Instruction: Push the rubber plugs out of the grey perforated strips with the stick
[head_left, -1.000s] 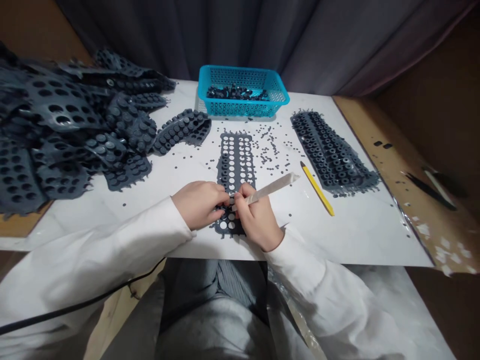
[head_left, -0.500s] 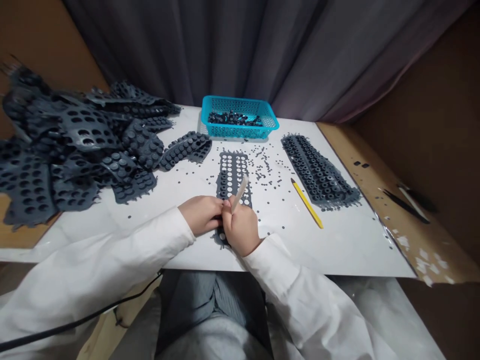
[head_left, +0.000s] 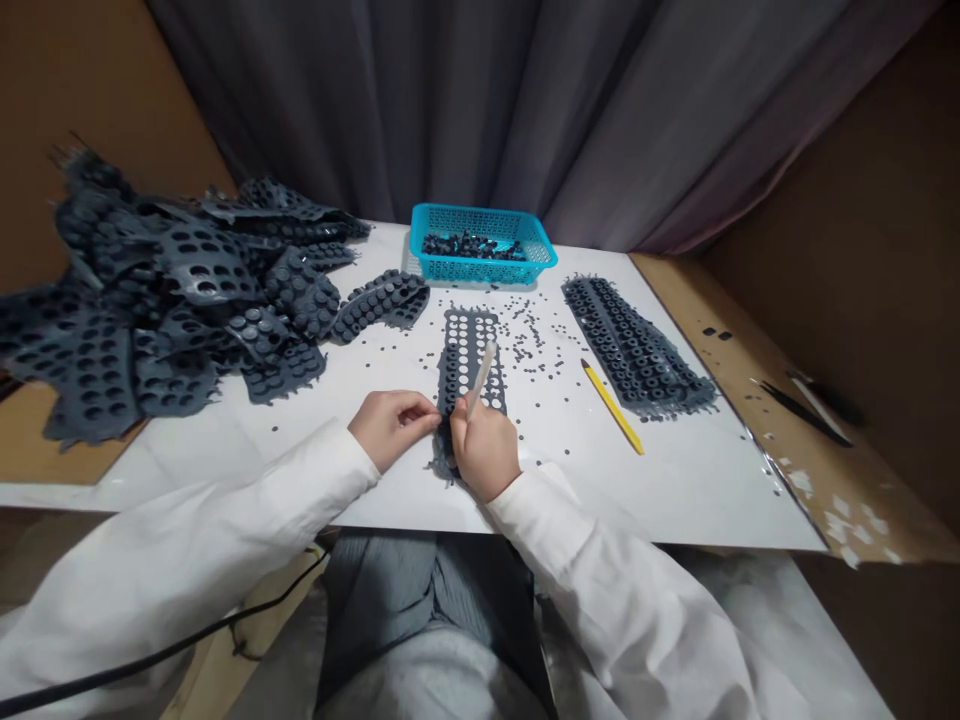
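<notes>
A dark grey rubber sheet [head_left: 472, 350] with rows of round holes lies lengthwise in front of me, some holes along its left side filled with dark round pieces. My right hand [head_left: 486, 448] rests over its near end, fingers wrapped round a slim whitish stick-like tool [head_left: 482, 378] that points up and away. What the tool's lower end touches is hidden by the hand. At the sheet's left edge is my left hand [head_left: 394, 425], thumb and fingertips pinched together; whatever they hold is too small to make out.
Behind the sheet stands a turquoise basket [head_left: 484, 272] with small black parts. Rubber sheets pile up [head_left: 202, 265] at left; a studded rubber sheet [head_left: 637, 345] lies right, beside a yellow pencil-like tool [head_left: 613, 407]. Small dark discs [head_left: 529, 345] are scattered about. Dark tweezers-like tools [head_left: 806, 412] lie far right.
My left hand has drawn back left from the right hand to the sheet's edge, its fingers now pinched. My right hand keeps its grip on the whitish tool. The view has shifted slightly.
</notes>
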